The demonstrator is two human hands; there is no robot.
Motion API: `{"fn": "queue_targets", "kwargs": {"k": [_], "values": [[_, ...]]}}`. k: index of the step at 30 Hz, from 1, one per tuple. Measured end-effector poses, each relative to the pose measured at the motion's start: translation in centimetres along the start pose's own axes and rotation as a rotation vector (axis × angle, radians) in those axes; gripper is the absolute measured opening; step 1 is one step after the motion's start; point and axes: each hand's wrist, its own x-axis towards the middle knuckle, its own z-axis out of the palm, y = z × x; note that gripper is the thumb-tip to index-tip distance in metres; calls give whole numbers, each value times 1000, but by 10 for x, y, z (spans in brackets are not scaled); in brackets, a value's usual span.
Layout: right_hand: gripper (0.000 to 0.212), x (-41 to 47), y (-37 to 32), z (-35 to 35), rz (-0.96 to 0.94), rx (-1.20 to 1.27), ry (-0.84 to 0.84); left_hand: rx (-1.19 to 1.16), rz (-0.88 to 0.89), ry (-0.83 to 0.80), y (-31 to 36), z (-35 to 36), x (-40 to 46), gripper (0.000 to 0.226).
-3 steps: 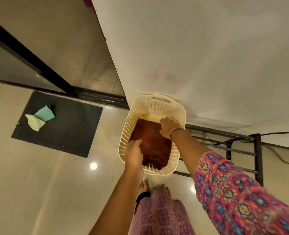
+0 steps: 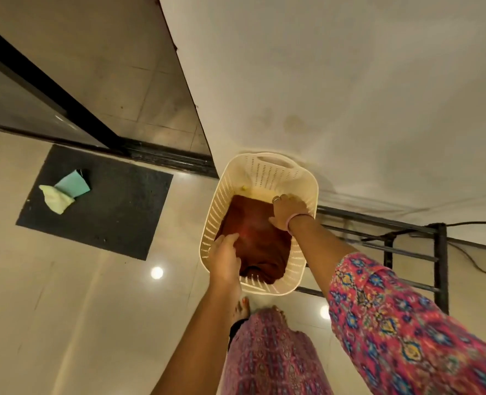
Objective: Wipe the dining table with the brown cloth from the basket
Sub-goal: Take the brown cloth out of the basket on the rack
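The brown cloth [image 2: 257,240] lies folded inside a cream perforated plastic basket [image 2: 267,172] that stands on the floor against the wall. Both my hands are down in the basket. My left hand [image 2: 224,256] is at the cloth's near left edge, fingers curled onto the fabric. At the cloth's far right corner, my right hand [image 2: 289,209] has its fingers bent over the edge and its thumb on the cloth's top. A yellowish item [image 2: 260,191] shows under the cloth at the basket's far end.
A dark floor mat [image 2: 116,206] lies to the left with a teal cloth [image 2: 73,183] and a pale yellow cloth [image 2: 56,199] on it. A black metal rack [image 2: 438,252] stands right of the basket. My bare feet [image 2: 242,307] are just before the basket.
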Motion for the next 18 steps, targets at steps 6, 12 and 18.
{"fn": "queue_targets", "kwargs": {"k": [6, 12, 18], "values": [[34, 5, -6, -9, -42, -78, 36, -38, -46, -11, -2, -3, 8, 12], [16, -32, -6, -41, -278, 212, -46, -58, -68, -7, 1, -5, -8, 9], [28, -97, -6, -93, -322, 322, -52, -98, -88, -11, 11, -5, -39, 32]]}}
